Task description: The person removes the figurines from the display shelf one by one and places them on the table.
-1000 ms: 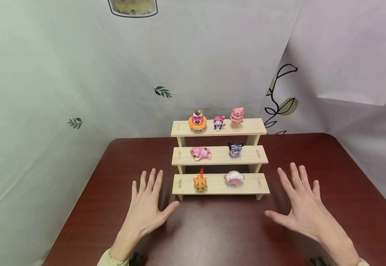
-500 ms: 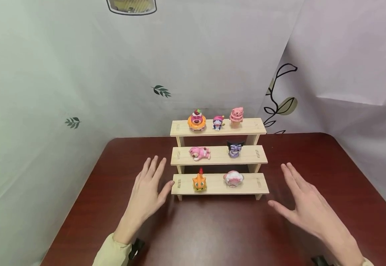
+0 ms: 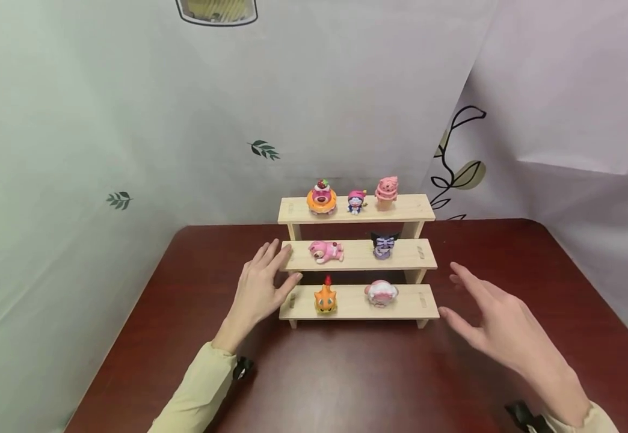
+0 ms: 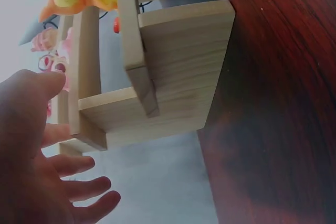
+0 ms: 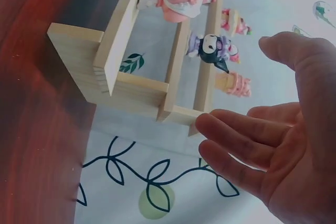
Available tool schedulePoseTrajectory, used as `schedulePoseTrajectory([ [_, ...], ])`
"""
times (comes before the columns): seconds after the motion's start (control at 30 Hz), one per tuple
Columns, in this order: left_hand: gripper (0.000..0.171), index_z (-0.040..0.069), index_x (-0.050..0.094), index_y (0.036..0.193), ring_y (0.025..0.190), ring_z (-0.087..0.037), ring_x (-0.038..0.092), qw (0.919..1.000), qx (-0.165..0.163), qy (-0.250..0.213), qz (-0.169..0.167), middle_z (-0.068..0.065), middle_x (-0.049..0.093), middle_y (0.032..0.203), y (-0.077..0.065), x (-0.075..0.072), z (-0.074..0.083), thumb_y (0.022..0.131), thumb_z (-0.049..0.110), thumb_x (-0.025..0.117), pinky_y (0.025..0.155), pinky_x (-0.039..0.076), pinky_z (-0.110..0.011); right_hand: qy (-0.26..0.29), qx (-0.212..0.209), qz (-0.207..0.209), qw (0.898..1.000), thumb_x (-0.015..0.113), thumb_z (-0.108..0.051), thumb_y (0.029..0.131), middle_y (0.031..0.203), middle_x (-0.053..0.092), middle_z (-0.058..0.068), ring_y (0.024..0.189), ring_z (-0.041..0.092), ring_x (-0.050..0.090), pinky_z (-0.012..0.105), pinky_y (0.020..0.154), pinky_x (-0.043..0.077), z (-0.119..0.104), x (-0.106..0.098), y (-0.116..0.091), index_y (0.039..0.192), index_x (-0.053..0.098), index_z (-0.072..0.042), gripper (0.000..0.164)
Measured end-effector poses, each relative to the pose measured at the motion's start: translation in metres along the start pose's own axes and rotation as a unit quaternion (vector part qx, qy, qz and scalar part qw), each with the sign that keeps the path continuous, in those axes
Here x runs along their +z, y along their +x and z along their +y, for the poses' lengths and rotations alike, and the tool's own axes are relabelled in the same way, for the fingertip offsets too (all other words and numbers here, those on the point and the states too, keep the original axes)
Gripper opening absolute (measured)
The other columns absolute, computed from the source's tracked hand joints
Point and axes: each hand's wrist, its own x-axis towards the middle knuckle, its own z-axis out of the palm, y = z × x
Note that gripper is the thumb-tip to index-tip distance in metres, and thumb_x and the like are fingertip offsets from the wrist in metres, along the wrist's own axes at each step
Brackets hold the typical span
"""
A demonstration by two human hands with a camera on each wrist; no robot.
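A three-step wooden display shelf stands on the dark red table. My left hand is at its left end, fingertips overlapping the middle step's edge in the head view, thumb over the bottom step. Off the shelf's right end, my right hand hovers with extended fingers and holds nothing. On the bottom step sit an orange-and-yellow figurine and a pink-and-white figurine. The middle step carries a lying pink bear figurine and a black-eared purple figurine.
Along the top step are a bear in an orange ring, a small blue figurine with a pink hat and a pink ice-cream-cone figurine. Pale cloth with leaf prints hangs behind the table.
My left hand has moved forward and right to the shelf's left end. My right hand has turned more sideways, its fingers drawn together. The shelf and figurines stay in place.
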Motion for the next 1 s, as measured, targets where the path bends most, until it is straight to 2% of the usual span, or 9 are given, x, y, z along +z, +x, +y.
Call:
schedulePoseTrajectory([
  [0.2, 0.057, 0.005, 0.064, 0.134, 0.122, -0.048, 0.053, 0.9999, 0.010, -0.008, 0.002, -0.028, 0.053, 0.139, 0.003, 0.008, -0.003, 0.086, 0.033, 0.078, 0.091, 0.043, -0.062, 0.003, -0.022, 0.012, 1.000, 0.044, -0.059, 0.098, 0.103, 0.072, 0.009, 0.083, 0.023, 0.071, 0.043, 0.067, 0.050, 0.000, 0.002, 0.007, 0.137, 0.056, 0.002, 0.074],
  [0.33, 0.056, 0.004, 0.066, 0.131, 0.114, -0.048, 0.057, 0.9998, 0.013, -0.009, 0.015, -0.028, 0.054, 0.138, 0.004, 0.012, -0.004, 0.084, 0.031, 0.081, 0.089, 0.045, -0.060, 0.001, -0.045, 0.032, 0.998, 0.045, -0.057, 0.099, 0.096, 0.073, 0.005, 0.079, 0.020, 0.070, 0.041, 0.066, 0.050, 0.001, 0.004, 0.017, 0.133, 0.058, 0.003, 0.071],
  [0.5, 0.053, 0.003, 0.069, 0.127, 0.111, -0.048, 0.058, 0.9994, 0.014, -0.015, 0.028, -0.028, 0.055, 0.137, 0.005, 0.015, -0.005, 0.083, 0.029, 0.082, 0.088, 0.045, -0.059, 0.009, -0.059, 0.036, 0.998, 0.047, -0.056, 0.099, 0.092, 0.073, 0.002, 0.077, 0.017, 0.069, 0.036, 0.065, 0.049, 0.005, 0.003, 0.035, 0.131, 0.059, 0.003, 0.069],
  [0.67, 0.051, 0.002, 0.069, 0.126, 0.109, -0.047, 0.059, 0.9992, 0.010, -0.027, 0.028, -0.027, 0.056, 0.136, 0.005, 0.016, -0.005, 0.084, 0.029, 0.081, 0.088, 0.045, -0.060, 0.035, -0.063, 0.027, 0.997, 0.048, -0.054, 0.098, 0.095, 0.073, 0.005, 0.076, 0.016, 0.069, 0.031, 0.063, 0.048, 0.013, 0.002, 0.056, 0.130, 0.059, 0.004, 0.067],
  [0.73, 0.051, 0.002, 0.069, 0.126, 0.110, -0.047, 0.059, 0.9991, 0.008, -0.032, 0.027, -0.027, 0.056, 0.136, 0.005, 0.016, -0.005, 0.084, 0.029, 0.080, 0.088, 0.045, -0.060, 0.053, -0.070, 0.030, 0.996, 0.056, -0.046, 0.096, 0.095, 0.072, 0.004, 0.076, 0.016, 0.068, 0.028, 0.061, 0.048, 0.016, 0.003, 0.066, 0.129, 0.060, 0.003, 0.059],
  [0.83, 0.050, 0.002, 0.070, 0.126, 0.110, -0.047, 0.059, 0.9989, 0.006, -0.037, 0.028, -0.027, 0.057, 0.136, 0.004, 0.017, -0.006, 0.085, 0.029, 0.079, 0.088, 0.046, -0.059, 0.079, -0.073, 0.034, 0.994, 0.071, -0.023, 0.087, 0.096, 0.072, 0.005, 0.073, 0.015, 0.067, 0.022, 0.060, 0.048, 0.020, 0.006, 0.080, 0.128, 0.060, 0.003, 0.050],
  [0.93, 0.049, 0.002, 0.070, 0.125, 0.109, -0.047, 0.059, 0.9986, 0.006, -0.041, 0.032, -0.027, 0.057, 0.135, 0.003, 0.017, -0.007, 0.085, 0.029, 0.079, 0.087, 0.046, -0.060, 0.096, -0.061, 0.042, 0.993, 0.077, 0.001, 0.075, 0.097, 0.072, 0.006, 0.069, 0.014, 0.064, 0.019, 0.060, 0.047, 0.023, 0.010, 0.094, 0.127, 0.061, 0.003, 0.054],
  [1.0, 0.049, 0.002, 0.070, 0.125, 0.108, -0.047, 0.060, 0.9984, 0.007, -0.045, 0.035, -0.027, 0.058, 0.134, 0.004, 0.018, -0.007, 0.084, 0.028, 0.079, 0.086, 0.046, -0.060, 0.101, -0.051, 0.049, 0.992, 0.078, 0.005, 0.074, 0.098, 0.071, 0.009, 0.069, 0.017, 0.065, 0.017, 0.062, 0.046, 0.025, 0.015, 0.103, 0.125, 0.061, 0.005, 0.053],
])
